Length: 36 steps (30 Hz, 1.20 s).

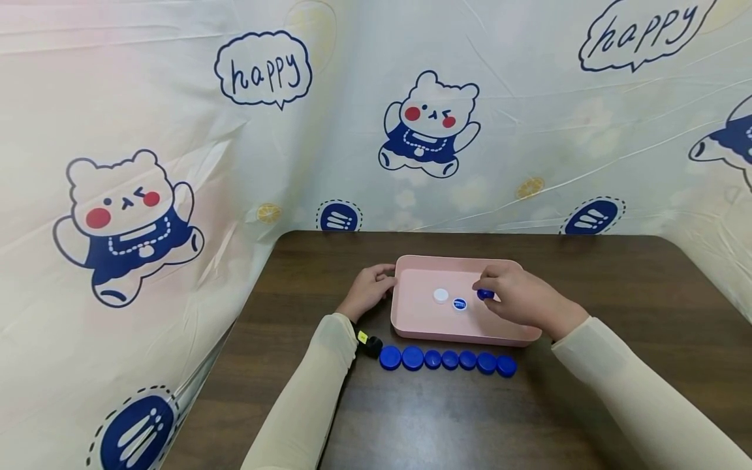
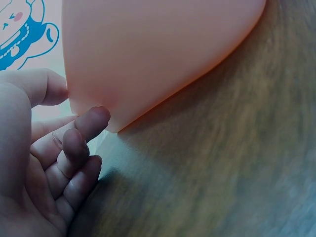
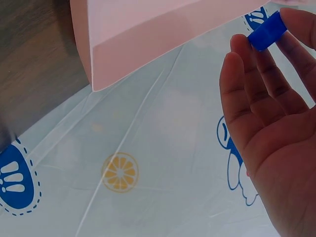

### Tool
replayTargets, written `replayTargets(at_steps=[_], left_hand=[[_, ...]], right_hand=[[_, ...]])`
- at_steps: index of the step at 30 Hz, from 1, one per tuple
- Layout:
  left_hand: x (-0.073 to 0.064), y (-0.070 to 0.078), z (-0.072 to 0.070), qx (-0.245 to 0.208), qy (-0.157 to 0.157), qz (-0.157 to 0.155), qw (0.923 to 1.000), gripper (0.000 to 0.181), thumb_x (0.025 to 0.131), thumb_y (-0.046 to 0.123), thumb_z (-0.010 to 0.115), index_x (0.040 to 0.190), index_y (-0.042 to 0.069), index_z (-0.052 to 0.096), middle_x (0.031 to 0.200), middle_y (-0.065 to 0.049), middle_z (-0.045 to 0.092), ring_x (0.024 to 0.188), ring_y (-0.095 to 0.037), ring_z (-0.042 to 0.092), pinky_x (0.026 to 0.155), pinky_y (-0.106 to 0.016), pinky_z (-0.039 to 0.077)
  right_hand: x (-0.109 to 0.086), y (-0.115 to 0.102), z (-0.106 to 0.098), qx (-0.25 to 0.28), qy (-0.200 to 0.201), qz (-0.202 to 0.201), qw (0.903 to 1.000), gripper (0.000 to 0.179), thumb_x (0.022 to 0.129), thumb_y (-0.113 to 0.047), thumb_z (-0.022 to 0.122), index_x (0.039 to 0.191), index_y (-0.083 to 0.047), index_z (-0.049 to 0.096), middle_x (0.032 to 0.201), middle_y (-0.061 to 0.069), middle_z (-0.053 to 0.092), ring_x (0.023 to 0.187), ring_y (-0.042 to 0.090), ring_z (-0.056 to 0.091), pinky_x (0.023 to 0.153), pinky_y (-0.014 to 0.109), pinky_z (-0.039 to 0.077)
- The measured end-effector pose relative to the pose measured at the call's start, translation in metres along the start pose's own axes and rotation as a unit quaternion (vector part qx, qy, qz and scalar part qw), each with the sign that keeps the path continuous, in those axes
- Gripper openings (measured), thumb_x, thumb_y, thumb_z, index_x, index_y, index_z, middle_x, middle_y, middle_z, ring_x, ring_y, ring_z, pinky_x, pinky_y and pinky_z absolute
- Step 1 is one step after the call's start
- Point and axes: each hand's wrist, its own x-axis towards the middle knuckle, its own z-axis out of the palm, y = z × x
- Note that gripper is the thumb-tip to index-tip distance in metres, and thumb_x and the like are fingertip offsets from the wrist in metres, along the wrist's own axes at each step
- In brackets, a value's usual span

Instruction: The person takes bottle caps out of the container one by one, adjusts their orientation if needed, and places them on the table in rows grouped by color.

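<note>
A shallow pink tray [image 1: 420,326] lies on the table. At its left end my left hand [image 1: 367,292] holds the rim; in the left wrist view, the thumb and fingertips touch the edge and outer wall. Over the right half of the tray, my right hand [image 1: 523,297] pinches a blue bottle cap [image 3: 267,31] between thumb and fingertips. A white round cap [image 1: 440,296] and a small disc with blue print [image 1: 460,304] lie in the tray, left of that hand. Whether the held cap touches the tray floor is hard to tell.
Several blue caps [image 1: 450,360], larger and smaller, form a row along the tray's near side. A black device with a yellow label [image 1: 371,344] sits at the left wrist beside the row. Behind the dark wooden table [image 1: 405,418] hangs a printed curtain [image 1: 346,130].
</note>
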Motion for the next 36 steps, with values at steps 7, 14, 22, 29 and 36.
replayTargets(at_steps=[7, 14, 22, 29, 36], left_hand=[[0.001, -0.001, 0.0, 0.002, -0.002, 0.006, 1.0, 0.04, 0.092, 0.026, 0.063, 0.129, 0.012, 0.062, 0.071, -0.003, 0.065, 0.065, -0.022, 0.059, 0.066, -0.035, 0.048], [-0.001, 0.002, -0.001, -0.003, 0.0, 0.007, 1.0, 0.039, 0.092, 0.024, 0.063, 0.129, 0.012, 0.062, 0.07, -0.004, 0.064, 0.065, -0.021, 0.058, 0.066, -0.034, 0.048], [-0.001, 0.002, -0.001, -0.004, -0.001, -0.001, 1.0, 0.039, 0.092, 0.026, 0.063, 0.129, 0.012, 0.062, 0.071, -0.004, 0.064, 0.065, -0.021, 0.058, 0.065, -0.034, 0.048], [-0.001, 0.002, -0.002, -0.008, -0.001, 0.0, 1.0, 0.039, 0.093, 0.026, 0.063, 0.129, 0.012, 0.062, 0.074, -0.004, 0.066, 0.066, -0.022, 0.058, 0.066, -0.034, 0.048], [-0.001, 0.0, -0.001, -0.011, -0.003, 0.0, 0.9999, 0.039, 0.092, 0.026, 0.063, 0.129, 0.012, 0.062, 0.073, -0.004, 0.065, 0.065, -0.021, 0.058, 0.066, -0.034, 0.048]], right_hand=[[-0.007, -0.001, 0.0, 0.005, -0.008, 0.001, 1.0, 0.029, 0.082, -0.013, 0.077, 0.111, -0.009, 0.074, 0.097, 0.004, 0.062, 0.084, 0.017, 0.059, 0.077, 0.035, 0.055], [-0.015, -0.003, 0.001, 0.007, -0.018, 0.013, 0.9997, 0.033, 0.083, -0.015, 0.077, 0.115, -0.009, 0.072, 0.105, 0.007, 0.064, 0.09, 0.022, 0.065, 0.077, 0.039, 0.055], [-0.024, -0.006, 0.001, 0.006, -0.032, 0.035, 0.9989, 0.034, 0.083, -0.017, 0.077, 0.116, -0.01, 0.072, 0.107, 0.008, 0.064, 0.088, 0.022, 0.066, 0.076, 0.039, 0.055], [-0.03, -0.007, 0.002, 0.009, -0.031, 0.028, 0.9991, 0.034, 0.082, -0.017, 0.079, 0.114, -0.01, 0.073, 0.106, 0.008, 0.064, 0.084, 0.019, 0.066, 0.074, 0.038, 0.056], [-0.037, -0.008, 0.006, 0.01, -0.013, 0.004, 0.9999, 0.034, 0.08, -0.019, 0.08, 0.111, -0.009, 0.073, 0.104, 0.007, 0.064, 0.084, 0.02, 0.067, 0.073, 0.036, 0.056]])
